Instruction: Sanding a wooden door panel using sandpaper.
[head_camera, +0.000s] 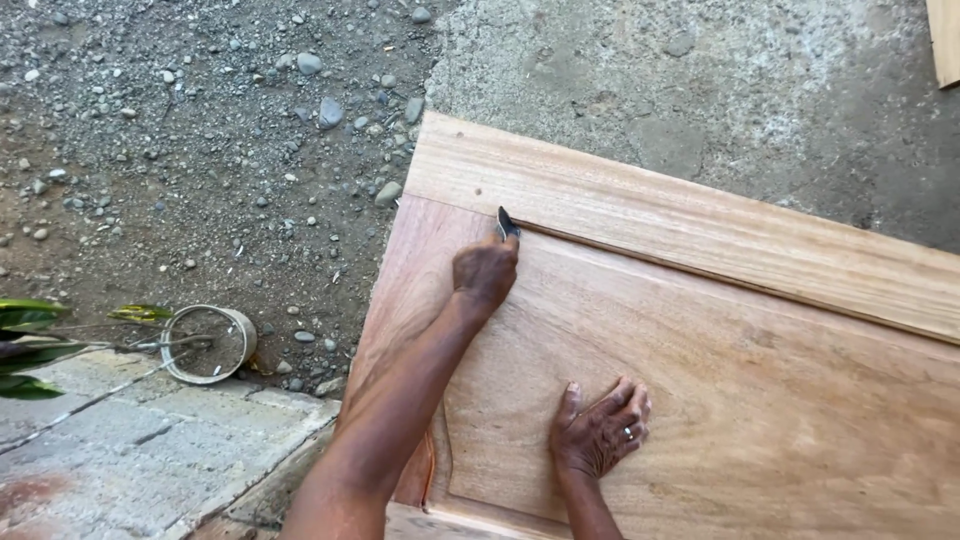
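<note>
A large light-brown wooden door panel lies flat, with a raised frame rail along its far edge. My left hand reaches forward and grips a small dark blade, whose tip sits in the groove at the corner where the rail meets the inner panel. Nearer to me, my right hand rests flat on the inner panel, palm down with its fingers spread. It wears a ring and holds nothing.
Gravel and dirt ground lies to the left, rough concrete beyond the panel. A rusty metal can sits by paving blocks at lower left, next to green leaves. Another board's corner shows at top right.
</note>
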